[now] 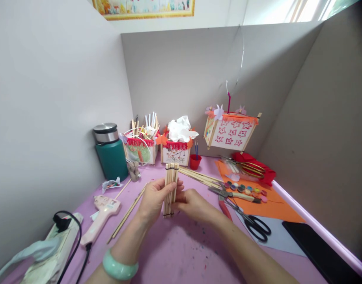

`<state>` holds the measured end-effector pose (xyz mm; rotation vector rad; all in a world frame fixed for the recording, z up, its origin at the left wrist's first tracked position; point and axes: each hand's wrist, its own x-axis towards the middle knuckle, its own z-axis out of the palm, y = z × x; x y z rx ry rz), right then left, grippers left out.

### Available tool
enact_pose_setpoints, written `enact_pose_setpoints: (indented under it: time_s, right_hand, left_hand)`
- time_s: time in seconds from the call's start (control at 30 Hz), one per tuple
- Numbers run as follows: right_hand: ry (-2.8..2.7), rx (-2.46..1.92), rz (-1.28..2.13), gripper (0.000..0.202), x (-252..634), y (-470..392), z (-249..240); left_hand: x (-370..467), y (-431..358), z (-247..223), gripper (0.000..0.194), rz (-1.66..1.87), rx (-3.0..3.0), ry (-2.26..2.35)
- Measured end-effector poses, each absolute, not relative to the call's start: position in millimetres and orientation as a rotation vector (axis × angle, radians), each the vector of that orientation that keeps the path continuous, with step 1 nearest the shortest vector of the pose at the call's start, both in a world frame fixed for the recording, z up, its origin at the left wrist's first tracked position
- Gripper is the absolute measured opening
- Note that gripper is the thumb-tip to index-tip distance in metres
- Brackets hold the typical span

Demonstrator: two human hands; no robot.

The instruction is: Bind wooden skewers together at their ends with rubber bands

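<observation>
- Fingers of the left hand are clamped on a bundle of sticks, thumb across its near face; those of the right hand appear to pinch its lower right side, though the tips behind it are hidden.
- That bundle of sticks is held roughly upright above the tabletop, its sticks side by side, with dark ties near the top and more near the bottom.
- The step in hand looks like steadying and adjusting the tied sticks; whether the right hand is working a tie or just a stick, I cannot tell.
- As I judge it, the next move calls for a firm left hold and a light right pinch, so that the sticks stay even and the ties do not slip.
- Just left of the bundle lie loose sticks; farther left is a pink glue gun.
- Beyond the bundle, slightly to its right, more sticks lie near a red cup; a fringed box stands directly behind it.
- Well to the right of the bundle are black-handled scissors, pruning shears and an orange sheet.
</observation>
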<state>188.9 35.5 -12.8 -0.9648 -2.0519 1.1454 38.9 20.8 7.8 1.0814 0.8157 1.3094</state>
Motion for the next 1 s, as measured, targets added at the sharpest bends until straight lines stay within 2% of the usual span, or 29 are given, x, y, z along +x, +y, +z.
enact_pose_setpoints:
  time_s: [0.13,0.3,0.4,0.73,1.0]
  right_hand:
    - [-2.353,-1.082,0.908,0.017,218,34,31]
    - [-1.894,-1.083,0.693,0.017,206,34,73]
    - [-1.895,-1.006,0.784,0.01,187,37,73]
    - [-1.512,-0.865,1.039,0.012,167,33,57]
    - [-1.536,-0.919,0.878,0.007,165,29,60]
  left_hand:
    - [39,21,9,0.027,1.321,1.074,0.793]
    - [41,22,11,0.028,1.325,1.07,0.772]
    - [42,23,9,0.028,1.344,1.1,0.761]
    - [42,20,8,0.027,1.385,1.128,0.773]
    - [43,20,11,0.022,1.39,1.134,0.774]
